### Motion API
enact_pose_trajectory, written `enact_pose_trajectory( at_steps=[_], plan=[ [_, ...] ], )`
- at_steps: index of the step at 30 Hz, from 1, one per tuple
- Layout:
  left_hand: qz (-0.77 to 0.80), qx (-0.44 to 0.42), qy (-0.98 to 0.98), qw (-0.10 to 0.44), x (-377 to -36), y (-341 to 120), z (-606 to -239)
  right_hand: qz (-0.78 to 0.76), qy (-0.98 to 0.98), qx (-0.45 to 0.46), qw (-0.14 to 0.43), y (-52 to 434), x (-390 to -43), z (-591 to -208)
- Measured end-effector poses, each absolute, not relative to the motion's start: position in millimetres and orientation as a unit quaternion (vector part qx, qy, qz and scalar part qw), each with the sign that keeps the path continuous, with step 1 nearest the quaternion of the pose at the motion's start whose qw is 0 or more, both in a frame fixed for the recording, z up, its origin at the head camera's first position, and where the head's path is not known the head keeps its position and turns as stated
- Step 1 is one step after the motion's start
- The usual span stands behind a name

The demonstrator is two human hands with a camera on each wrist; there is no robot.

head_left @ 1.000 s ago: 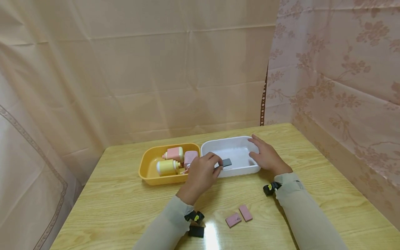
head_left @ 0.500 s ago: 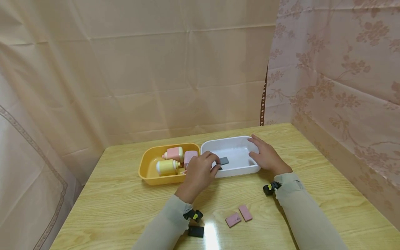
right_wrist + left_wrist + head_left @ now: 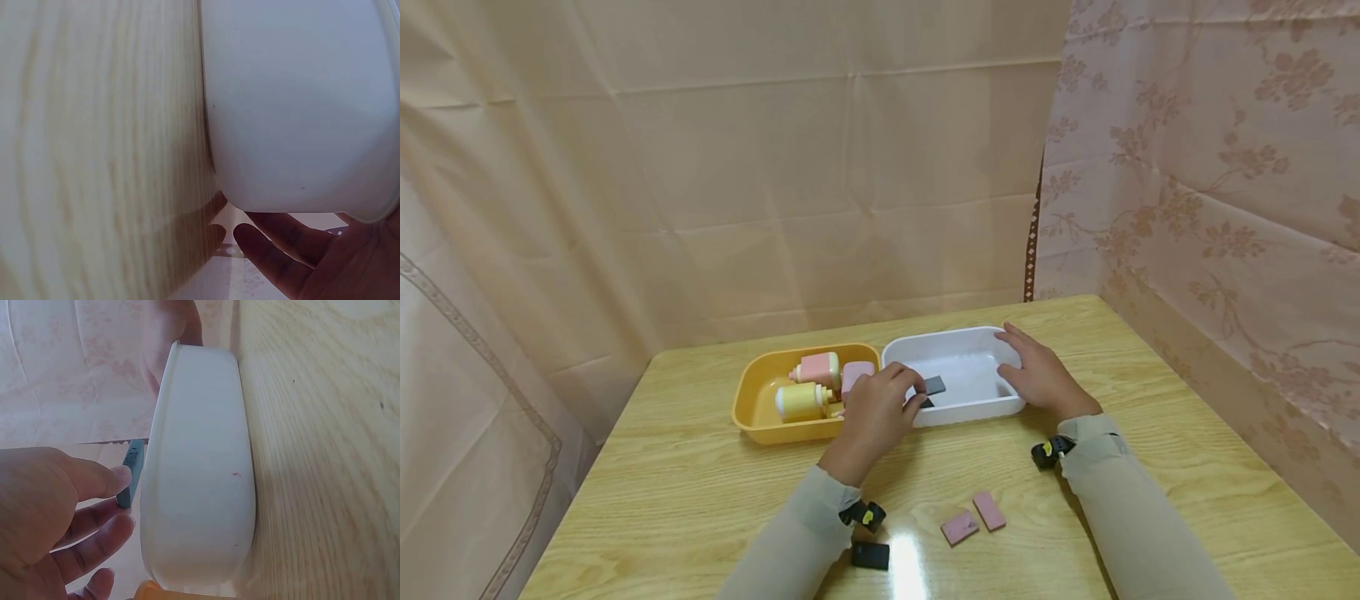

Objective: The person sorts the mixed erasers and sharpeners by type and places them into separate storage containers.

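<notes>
My left hand (image 3: pixel 880 408) is above the near left rim of a white tray (image 3: pixel 977 408). Its thumb and fingers pinch a small grey-green rectangular block (image 3: pixel 135 455). Seen from the head, a grey flat piece (image 3: pixel 934 385) shows just past the fingertips, with a dark sliver below it; I cannot tell if these are separate pieces. My right hand (image 3: pixel 1041 375) holds the tray's right end, its thumb over the rim and other fingers along the outside, as the right wrist view partly shows.
Left of the white tray, touching or nearly so, a yellow tray (image 3: pixel 752 425) holds a pink bottle (image 3: pixel 817 369), a yellow bottle (image 3: pixel 801 402) and a lilac item (image 3: pixel 856 377). Two pink blocks (image 3: pixel 989 511) and a black block (image 3: pixel 870 556) lie on the wooden table (image 3: pixel 700 500).
The left hand has shifted slightly left, and the grey piece at its fingertips has moved left too. My right hand and both trays stay put.
</notes>
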State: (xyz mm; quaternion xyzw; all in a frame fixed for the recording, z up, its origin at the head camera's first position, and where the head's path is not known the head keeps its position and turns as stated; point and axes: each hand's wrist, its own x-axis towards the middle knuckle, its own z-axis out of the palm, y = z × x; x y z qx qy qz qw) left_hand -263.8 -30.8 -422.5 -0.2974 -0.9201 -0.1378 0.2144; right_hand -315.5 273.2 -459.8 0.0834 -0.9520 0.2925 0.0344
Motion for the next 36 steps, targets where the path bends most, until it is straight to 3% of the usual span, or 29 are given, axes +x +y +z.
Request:
enact_pose_trajectory(
  at_steps=[36],
  plan=[
    [-0.131,-0.295,-0.928,0.187,-268.4,-28.4,-420.3,0.305,-0.947,0.087,0.042,272.3,-315.2,-459.9]
  ],
)
